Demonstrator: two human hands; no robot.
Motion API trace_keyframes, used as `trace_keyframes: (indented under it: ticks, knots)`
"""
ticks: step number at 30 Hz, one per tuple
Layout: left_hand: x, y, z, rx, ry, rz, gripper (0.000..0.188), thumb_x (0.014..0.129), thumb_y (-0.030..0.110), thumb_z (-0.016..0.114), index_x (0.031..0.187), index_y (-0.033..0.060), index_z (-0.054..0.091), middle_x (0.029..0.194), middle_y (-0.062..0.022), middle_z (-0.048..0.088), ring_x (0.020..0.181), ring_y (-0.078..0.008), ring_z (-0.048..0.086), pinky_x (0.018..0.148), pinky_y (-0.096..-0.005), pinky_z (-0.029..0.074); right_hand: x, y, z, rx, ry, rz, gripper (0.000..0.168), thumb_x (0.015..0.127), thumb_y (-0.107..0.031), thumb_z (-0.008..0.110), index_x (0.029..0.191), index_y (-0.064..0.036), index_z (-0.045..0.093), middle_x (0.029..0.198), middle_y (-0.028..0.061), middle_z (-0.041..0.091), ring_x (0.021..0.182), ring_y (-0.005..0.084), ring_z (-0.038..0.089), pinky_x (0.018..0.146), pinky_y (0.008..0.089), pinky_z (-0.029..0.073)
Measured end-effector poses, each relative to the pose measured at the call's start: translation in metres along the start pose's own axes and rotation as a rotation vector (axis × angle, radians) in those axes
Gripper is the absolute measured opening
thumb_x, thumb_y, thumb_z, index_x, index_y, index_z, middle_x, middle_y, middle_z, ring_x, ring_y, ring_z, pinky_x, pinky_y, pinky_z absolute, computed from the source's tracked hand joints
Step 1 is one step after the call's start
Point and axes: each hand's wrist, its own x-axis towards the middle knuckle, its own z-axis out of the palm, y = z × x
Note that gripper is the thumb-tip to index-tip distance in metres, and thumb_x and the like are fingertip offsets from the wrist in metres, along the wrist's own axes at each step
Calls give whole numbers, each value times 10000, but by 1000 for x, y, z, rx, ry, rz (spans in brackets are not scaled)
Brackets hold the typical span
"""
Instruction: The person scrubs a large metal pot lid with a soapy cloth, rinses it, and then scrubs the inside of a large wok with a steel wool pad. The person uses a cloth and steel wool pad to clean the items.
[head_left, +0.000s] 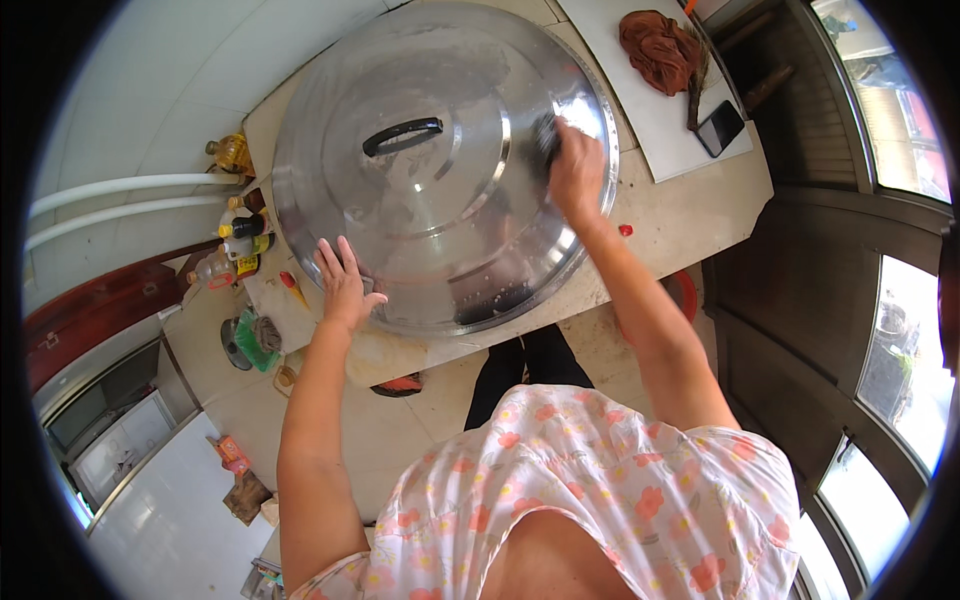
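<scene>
A large round metal lid (420, 187) with a black handle (403, 136) on top lies across the counter before me. My right hand (577, 165) holds a dark scouring pad (547, 141) against the lid's right side; the pad is blurred. Flat on the lid's lower left edge rests my left hand (346, 289), its fingers apart and nothing held in it. Water drops show on the lid near its front rim. What lies under the lid is hidden.
Several bottles (244, 226) stand left of the lid, near an oil bottle (230, 154). On a white board (660, 142) at the right are a brown cloth (658, 52) and a smartphone (721, 129). A green basket (255, 341) sits lower left, beyond the counter's edge.
</scene>
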Motion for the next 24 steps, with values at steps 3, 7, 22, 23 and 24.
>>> trace_keyframes:
  ticks: [3,7,22,23,24]
  knots:
    - [0,3,-6,1,-1,-13,1341,643,245,908,1555,54,-55,1585,-321,-79,1463,-516,32,1191,-513,193,-94,-73,-26,174,-88,-252,527,813,-35,609,1333,-117,570,1084,122,614,1011,298,590,886,429,460]
    - [-2,4,-3,16,25,5,1317,654,266,903,1556,60,-32,1587,-319,-47,1457,-515,78,1168,-531,261,-197,-106,-38,134,-465,-450,567,810,-129,545,1366,-239,555,1175,57,535,1127,246,510,1019,493,362]
    - [-3,3,-7,-51,-7,-37,1327,656,278,905,1566,96,-44,1605,-276,-91,1479,-492,1,1104,-642,314,-133,-59,-37,125,264,218,567,831,81,460,1385,-33,498,1210,195,592,1104,377,516,993,442,381]
    - [0,5,-7,-55,1,-26,1332,653,277,907,1565,94,-46,1604,-278,-92,1478,-494,1,1105,-641,314,-168,-67,-32,114,175,290,631,825,66,482,1445,-35,435,1347,215,518,1246,404,450,1078,440,329]
    - [-1,4,-9,-52,1,-28,1331,644,273,912,1562,85,-32,1602,-283,-84,1475,-501,4,1103,-642,315,-194,-86,-26,135,125,384,666,830,51,484,1481,-32,369,1415,225,447,1314,412,384,1118,437,284]
